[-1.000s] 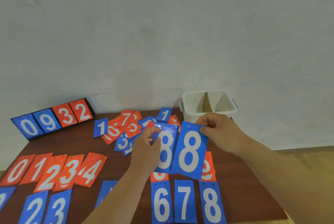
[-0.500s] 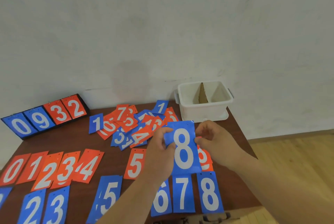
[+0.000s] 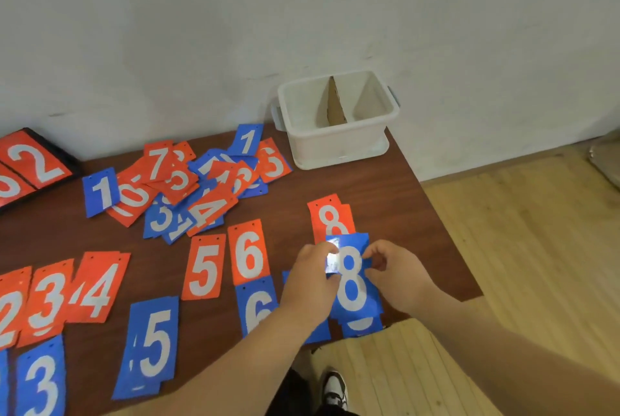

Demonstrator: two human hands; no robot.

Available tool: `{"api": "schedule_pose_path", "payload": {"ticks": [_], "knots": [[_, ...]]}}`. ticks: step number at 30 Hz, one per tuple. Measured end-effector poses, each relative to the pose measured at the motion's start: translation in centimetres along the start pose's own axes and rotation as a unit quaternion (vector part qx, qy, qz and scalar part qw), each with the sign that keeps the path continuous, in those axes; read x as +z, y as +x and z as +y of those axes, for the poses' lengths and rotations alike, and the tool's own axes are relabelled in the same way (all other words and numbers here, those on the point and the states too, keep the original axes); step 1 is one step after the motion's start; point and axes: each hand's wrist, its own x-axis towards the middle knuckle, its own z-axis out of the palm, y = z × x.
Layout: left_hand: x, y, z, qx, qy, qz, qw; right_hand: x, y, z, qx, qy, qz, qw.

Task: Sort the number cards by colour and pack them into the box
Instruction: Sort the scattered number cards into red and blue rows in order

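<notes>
- Lower now than before, the blue 8 card [image 3: 352, 285] is over another blue card [image 3: 360, 326] at the front edge of the worktop [image 3: 402, 201].
- Its two sides are pinched by the left hand [image 3: 310, 285] and the right hand [image 3: 399, 276].
- At the far right corner stands the white box [image 3: 335, 144].

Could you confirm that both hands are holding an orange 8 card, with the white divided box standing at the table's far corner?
Not quite: it is a blue 8 card, not an orange one. The head view shows the left hand and right hand pinching it, while an orange 8 card lies on the table beyond. The white divided box is at the far corner.
</notes>
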Motion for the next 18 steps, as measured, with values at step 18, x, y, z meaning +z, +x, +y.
{"api": "schedule_pose_path", "payload": {"ticks": [18], "knots": [[1.4,1.8,-3.7,0.008,0.231,0.036,0.972,2.2,3.0,3.2,0.01,-0.127,-0.008,0.992]]}}
